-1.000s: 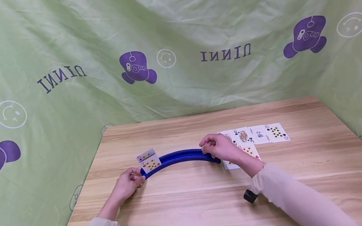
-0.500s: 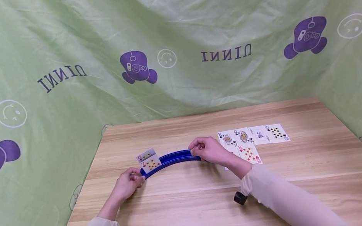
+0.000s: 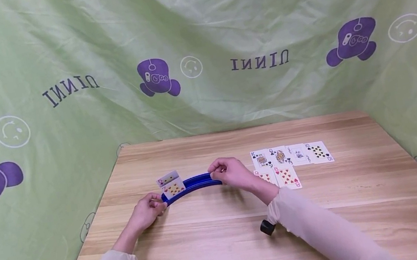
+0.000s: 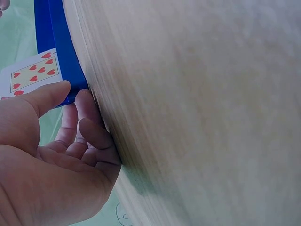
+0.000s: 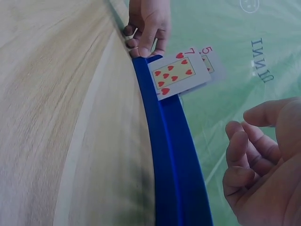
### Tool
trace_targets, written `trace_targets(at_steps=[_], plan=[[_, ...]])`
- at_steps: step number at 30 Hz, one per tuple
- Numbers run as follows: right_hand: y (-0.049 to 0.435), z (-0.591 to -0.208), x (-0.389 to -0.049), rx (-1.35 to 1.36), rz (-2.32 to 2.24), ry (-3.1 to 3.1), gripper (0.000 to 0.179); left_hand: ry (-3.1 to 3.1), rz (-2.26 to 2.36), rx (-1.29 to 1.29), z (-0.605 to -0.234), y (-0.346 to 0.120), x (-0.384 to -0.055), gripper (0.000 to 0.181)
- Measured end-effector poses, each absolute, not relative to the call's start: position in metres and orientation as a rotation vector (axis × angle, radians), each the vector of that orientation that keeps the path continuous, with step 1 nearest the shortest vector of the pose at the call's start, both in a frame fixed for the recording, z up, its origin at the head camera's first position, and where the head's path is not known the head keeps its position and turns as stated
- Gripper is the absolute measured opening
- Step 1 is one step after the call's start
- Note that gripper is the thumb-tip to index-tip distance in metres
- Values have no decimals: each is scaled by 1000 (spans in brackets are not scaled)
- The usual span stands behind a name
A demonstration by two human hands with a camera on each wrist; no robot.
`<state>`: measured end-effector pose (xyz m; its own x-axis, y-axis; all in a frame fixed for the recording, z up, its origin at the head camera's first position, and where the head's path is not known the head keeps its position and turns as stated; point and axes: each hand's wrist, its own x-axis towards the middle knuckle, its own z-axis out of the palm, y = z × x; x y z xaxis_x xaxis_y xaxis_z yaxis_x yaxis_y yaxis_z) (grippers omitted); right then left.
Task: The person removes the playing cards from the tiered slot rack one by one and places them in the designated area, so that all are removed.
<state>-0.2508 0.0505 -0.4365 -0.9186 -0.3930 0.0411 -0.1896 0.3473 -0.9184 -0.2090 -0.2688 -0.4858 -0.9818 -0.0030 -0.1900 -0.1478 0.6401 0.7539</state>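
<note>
A curved blue playing card holder (image 3: 200, 180) stands on the table. My left hand (image 3: 145, 211) pinches its left end, thumb on the front edge and fingers below, as the left wrist view confirms. A seven of hearts (image 3: 174, 188) leans in the front slot at that end. Behind it, in the back slot, stands a five (image 3: 168, 179), partly covered. Over the holder's right part hovers my right hand (image 3: 235, 174), hiding that end. In the right wrist view its fingers (image 5: 237, 146) are loosely bent, thumb near the index tip, and no card shows between them.
To the right lie several face-up cards: a king (image 3: 261, 160), a queen (image 3: 279, 156), a face card (image 3: 299, 155) and a ten (image 3: 319, 152) in one row, a nine (image 3: 266, 177) and an eight of hearts (image 3: 287, 177) below. A green curtain (image 3: 204, 103) surrounds the wooden table (image 3: 217, 245).
My right hand has moved left along the holder, away from the cards on the table, uncovering the king, nine and eight. The left hand and the holder have stayed in place.
</note>
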Motion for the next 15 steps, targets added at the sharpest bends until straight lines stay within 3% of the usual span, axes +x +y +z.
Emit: trace_targets(at_steps=[15], plan=[[28,-443,-253,-575,-1607,2419,20,2692,1246,-125,-485,-268,-209,25]])
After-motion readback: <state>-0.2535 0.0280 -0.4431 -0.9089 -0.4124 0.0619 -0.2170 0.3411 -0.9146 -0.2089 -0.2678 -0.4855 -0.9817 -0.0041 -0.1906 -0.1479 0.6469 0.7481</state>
